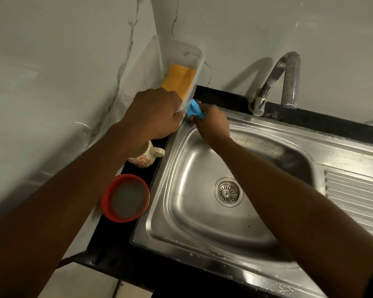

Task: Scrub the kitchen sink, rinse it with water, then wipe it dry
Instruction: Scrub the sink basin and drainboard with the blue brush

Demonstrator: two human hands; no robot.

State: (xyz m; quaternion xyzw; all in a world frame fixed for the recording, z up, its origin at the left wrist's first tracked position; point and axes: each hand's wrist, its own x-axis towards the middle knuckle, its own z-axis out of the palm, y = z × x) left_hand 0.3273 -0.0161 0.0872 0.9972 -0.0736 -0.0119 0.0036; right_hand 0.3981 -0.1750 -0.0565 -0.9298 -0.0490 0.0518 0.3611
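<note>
The stainless steel sink (202, 222) fills the middle, with its round drain (228, 191) in the basin floor. My left hand (153, 114) grips the near end of a clear plastic tray (194, 54) and holds it tilted up off the counter at the sink's far left corner. An orange cloth (179, 79) lies inside the tray. My right hand (211, 123) holds a bunched blue cloth (194, 110) against the sink's rim at that same corner, right beside the lifted tray.
A steel tap (289, 82) curves over the back rim. A ribbed draining board (357, 196) lies to the right. On the black counter left of the sink stand a patterned cream mug (144, 157) and a red-rimmed sieve (125, 198). Marble wall behind.
</note>
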